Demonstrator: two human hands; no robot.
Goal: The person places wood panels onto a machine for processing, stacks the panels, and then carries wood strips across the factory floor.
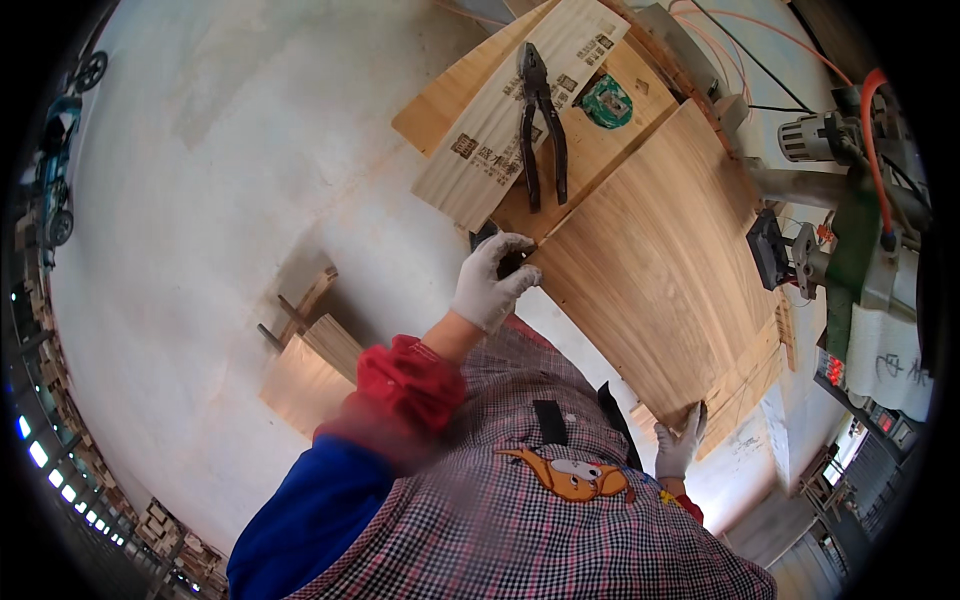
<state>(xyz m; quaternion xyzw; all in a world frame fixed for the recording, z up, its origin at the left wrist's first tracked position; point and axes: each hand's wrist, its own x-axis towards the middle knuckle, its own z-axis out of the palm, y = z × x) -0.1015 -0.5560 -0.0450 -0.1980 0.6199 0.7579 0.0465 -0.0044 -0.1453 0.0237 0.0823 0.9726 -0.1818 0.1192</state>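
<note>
A wide wooden board (650,260) with brown grain lies across the work table in front of me. My left hand (495,282), in a white glove, is at its left corner, fingers curled and thumb close to the edge. At the near right end, my gloved right hand (680,447) grips the board's edge, some of its fingers hidden. Beyond the board, black-handled pliers (540,125) lie open on a pale printed plank (465,180). Beside them sits a green roll (606,102), perhaps tape.
A machine with a motor (810,138), a black clamp-like block (768,248) and an orange hose (872,150) stands along the right. Stacked boards (310,375) rest low on my left. A bicycle-like vehicle (62,165) stands far left on the concrete floor (200,250).
</note>
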